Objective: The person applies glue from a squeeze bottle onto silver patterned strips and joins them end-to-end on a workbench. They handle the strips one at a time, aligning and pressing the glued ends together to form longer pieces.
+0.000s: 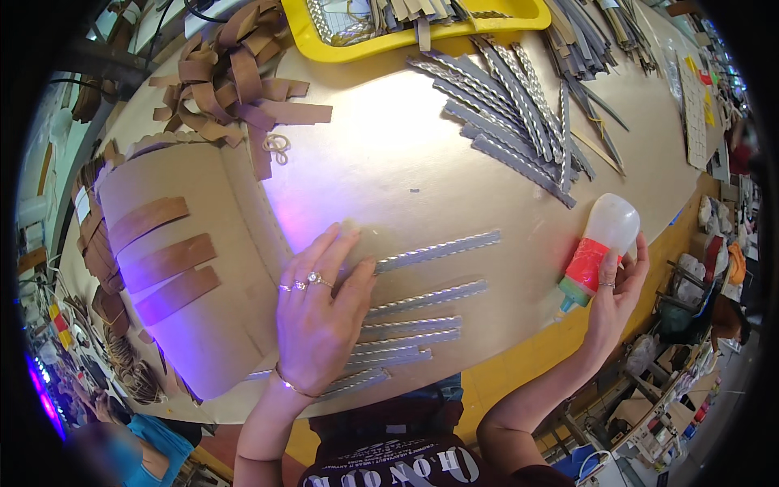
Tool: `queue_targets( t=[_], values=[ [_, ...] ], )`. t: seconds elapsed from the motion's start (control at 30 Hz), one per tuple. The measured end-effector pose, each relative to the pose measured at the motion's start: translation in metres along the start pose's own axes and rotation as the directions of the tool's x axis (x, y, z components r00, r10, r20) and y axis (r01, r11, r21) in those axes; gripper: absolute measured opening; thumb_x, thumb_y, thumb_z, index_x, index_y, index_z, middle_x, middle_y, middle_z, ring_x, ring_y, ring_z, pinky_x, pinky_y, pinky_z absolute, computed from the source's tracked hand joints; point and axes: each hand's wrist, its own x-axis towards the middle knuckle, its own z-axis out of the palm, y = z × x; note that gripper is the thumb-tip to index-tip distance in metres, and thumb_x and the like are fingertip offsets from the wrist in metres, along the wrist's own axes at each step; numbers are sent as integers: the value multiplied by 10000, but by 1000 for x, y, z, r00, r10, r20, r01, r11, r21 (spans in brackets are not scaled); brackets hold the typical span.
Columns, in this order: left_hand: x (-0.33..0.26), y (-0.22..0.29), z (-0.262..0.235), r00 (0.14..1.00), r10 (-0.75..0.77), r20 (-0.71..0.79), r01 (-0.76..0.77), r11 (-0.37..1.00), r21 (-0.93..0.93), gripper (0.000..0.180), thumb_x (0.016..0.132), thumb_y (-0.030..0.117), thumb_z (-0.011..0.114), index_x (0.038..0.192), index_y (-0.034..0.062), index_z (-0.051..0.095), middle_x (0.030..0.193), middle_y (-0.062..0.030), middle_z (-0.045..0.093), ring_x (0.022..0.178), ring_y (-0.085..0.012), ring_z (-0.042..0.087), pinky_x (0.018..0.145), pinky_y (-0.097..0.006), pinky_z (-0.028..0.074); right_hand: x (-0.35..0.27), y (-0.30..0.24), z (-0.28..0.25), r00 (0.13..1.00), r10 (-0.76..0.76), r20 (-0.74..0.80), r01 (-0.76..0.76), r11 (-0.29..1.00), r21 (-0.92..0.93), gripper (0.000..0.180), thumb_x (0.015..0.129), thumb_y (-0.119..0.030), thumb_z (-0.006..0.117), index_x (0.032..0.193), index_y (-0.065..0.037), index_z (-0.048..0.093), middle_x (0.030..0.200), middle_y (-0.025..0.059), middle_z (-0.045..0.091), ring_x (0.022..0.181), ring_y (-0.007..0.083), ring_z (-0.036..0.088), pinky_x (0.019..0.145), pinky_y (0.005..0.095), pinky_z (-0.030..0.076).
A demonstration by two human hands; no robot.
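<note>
Silver-grey braided strips (422,304) lie in a row of about five on a sheet of tan cardboard (389,162) covering the bench, directly in front of the person. They look thin, light and limp, likely to slide or curl unless pinned, and are best taken by an end or pressed flat along their length. The left hand (318,316) lies spread, palm down, over their left ends. The right hand (614,294) is closed around a soft translucent squeeze bottle (599,250) with a red band, nozzle tilted down-left, held at the bench's right edge, clear of the strips. Open cardboard lies beyond the row; farther back are a loose pile of silver strips (519,114), brown strips (231,77) and a yellow tray (422,24).
</note>
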Motion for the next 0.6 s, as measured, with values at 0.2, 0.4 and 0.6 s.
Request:
queue_targets(
  t=[0.2, 0.4, 0.6],
  values=[
    [0, 0, -1, 1000, -11, 0, 11, 1000, -5, 264, 778, 49, 751, 1034, 28, 687, 1278, -149, 585, 1214, -350, 553, 964, -457, 450, -1, 12, -8, 1000, -13, -16, 14, 999, 43, 606, 992, -365, 604, 1467, -64, 378, 1253, 125, 551, 1029, 148, 542, 872, 302, 485],
    [-1, 0, -1, 1000, -22, -23, 21, 1000, -21, 233, 789, 52, 746, 1013, 33, 682, 1264, -144, 584, 1195, -346, 561, 935, -443, 462, 1, 15, -11, 1000, 24, 3, -24, 997, 70, 609, 990, -385, 603, 1456, -58, 388, 1214, 121, 550, 1061, 155, 537, 860, 292, 471],
    [-3, 5, -3, 990, -140, -24, 132, 972, -195, 182, 778, 34, 765, 946, 46, 696, 1004, -84, 673, 849, -240, 646, 702, -349, 509, -11, -5, -5, 922, -223, -318, 126, 946, -299, 559, 937, -257, 690, 1405, -55, 462, 1198, 109, 578, 1108, 198, 533, 858, 326, 452]
  ],
)
